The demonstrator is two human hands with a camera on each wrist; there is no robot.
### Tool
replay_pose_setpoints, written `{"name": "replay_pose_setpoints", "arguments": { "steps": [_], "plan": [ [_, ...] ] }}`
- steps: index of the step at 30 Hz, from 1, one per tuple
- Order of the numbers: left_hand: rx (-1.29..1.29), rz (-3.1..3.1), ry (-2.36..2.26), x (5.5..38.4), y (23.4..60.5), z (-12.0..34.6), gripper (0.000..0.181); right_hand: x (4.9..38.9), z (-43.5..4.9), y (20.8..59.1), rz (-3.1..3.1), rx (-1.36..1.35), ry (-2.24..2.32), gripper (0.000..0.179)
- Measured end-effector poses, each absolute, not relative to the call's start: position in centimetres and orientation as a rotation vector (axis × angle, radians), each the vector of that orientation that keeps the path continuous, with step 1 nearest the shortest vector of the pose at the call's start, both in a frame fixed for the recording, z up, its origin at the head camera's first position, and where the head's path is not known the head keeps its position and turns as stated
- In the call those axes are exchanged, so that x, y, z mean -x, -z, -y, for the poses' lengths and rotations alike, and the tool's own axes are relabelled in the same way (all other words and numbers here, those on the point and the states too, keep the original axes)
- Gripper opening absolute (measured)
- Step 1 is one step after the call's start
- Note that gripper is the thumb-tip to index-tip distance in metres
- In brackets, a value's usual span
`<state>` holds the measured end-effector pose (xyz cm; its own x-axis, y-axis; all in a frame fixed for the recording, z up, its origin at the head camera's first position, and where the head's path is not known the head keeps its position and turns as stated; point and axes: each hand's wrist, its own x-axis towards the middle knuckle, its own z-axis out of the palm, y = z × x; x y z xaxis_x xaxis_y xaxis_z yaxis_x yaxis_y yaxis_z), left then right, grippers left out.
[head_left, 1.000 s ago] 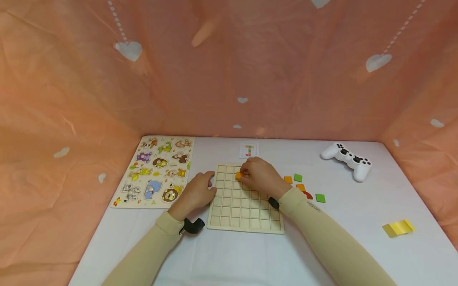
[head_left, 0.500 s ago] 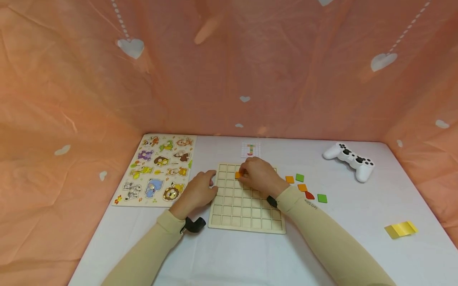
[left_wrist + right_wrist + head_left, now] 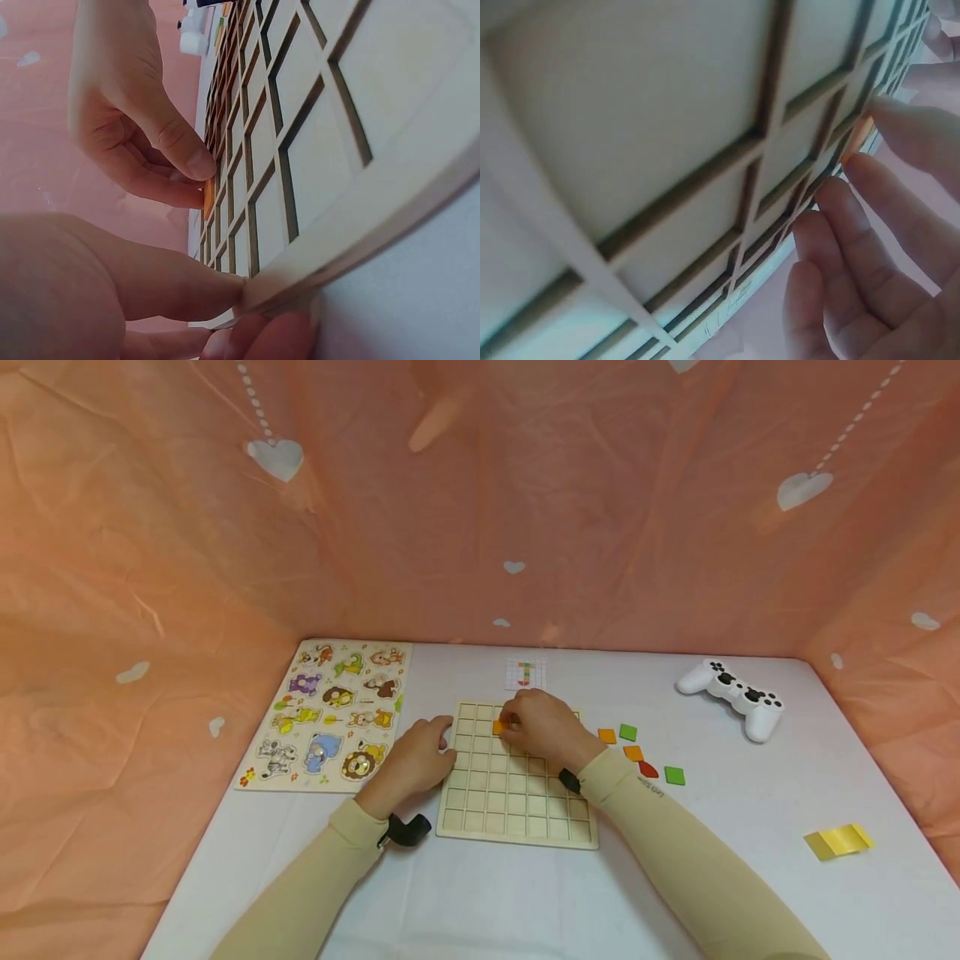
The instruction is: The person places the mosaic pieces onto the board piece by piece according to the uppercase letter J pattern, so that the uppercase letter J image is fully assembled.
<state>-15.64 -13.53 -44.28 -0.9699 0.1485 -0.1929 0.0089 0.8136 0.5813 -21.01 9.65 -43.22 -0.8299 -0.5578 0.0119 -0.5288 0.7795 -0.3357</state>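
A pale wooden grid board lies on the table in front of me, its square cells bare where they show. My left hand holds the board's left edge; in the left wrist view its fingertips are against the rim. Over the board's far part, my right hand pinches an orange square tile between thumb and index finger. The tile is at the grid's surface; whether it sits fully in a cell I cannot tell. Part of the board is hidden under the right hand.
Right of the board lie loose orange tiles, green tiles and a red piece. A pattern card lies behind it. An animal puzzle is at left, a white game controller and folded yellow piece at right.
Both hands stay in nearly the same place, the right still pinching the orange tile at the board. The head view has shifted slightly.
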Motion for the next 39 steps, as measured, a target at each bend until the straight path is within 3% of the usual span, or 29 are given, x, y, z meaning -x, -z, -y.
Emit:
{"name": "replay_pose_setpoints", "arguments": {
  "steps": [8,24,32,39],
  "plan": [
    [-0.111,-2.763,-0.88,15.6,44.1,13.4,0.061,19.7,-12.4,41.9,-2.866,0.725,0.687,0.03],
    [-0.16,-2.752,-0.862,15.8,44.1,13.8,0.063,15.0,-25.6,41.3,-2.813,0.128,1.022,0.033],
    [-0.153,-2.75,-0.862,15.6,43.9,13.9,0.062,15.1,-27.1,41.7,-2.767,0.119,0.964,0.036],
    [-0.163,-2.75,-0.871,15.7,44.0,13.9,0.062,15.2,-27.6,41.9,-2.72,0.106,0.947,0.028]
  ]
}}
